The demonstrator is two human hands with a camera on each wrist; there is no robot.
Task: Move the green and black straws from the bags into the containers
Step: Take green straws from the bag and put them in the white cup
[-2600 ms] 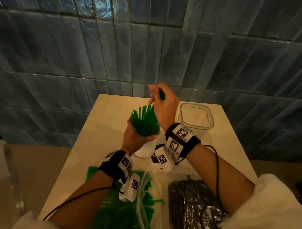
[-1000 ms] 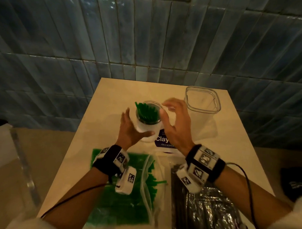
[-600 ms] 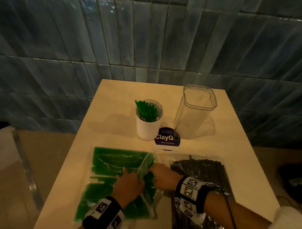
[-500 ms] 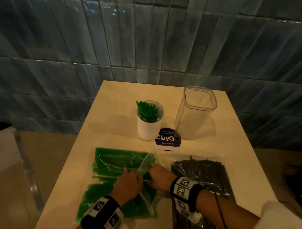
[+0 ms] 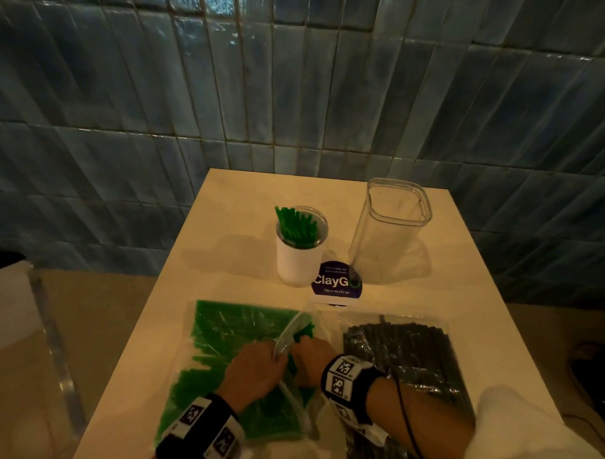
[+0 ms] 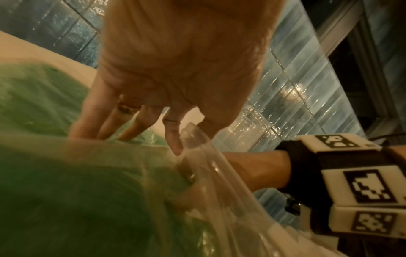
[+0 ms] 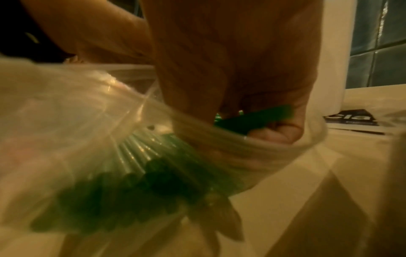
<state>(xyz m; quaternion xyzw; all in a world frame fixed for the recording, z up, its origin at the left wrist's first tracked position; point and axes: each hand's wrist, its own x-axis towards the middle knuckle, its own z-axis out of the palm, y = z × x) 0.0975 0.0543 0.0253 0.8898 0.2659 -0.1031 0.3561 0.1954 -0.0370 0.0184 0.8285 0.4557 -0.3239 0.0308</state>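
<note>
A clear bag of green straws (image 5: 221, 343) lies flat at the table's near left. My left hand (image 5: 272, 357) rests on it, and its thumb and index finger (image 6: 173, 139) pinch the bag's mouth and hold it up. Reaching into that mouth, my right hand (image 5: 307, 351) has its fingers curled round a few green straws (image 7: 259, 114). A bag of black straws (image 5: 403, 349) lies to the right, untouched. Farther back, a white cup (image 5: 298, 263) holds green straws (image 5: 296, 225), and a tall clear container (image 5: 390, 232) stands beside it.
A round purple ClayGo sticker (image 5: 337, 282) sits between the cup and the bags. The beige table (image 5: 224, 261) is small and butts against a blue tiled wall (image 5: 299, 92). Its left and right edges drop to the floor.
Both hands left the white cup and came down to the green bag. Since half a second ago the left hand has lifted the bag's mouth higher and the right hand has taken hold of straws.
</note>
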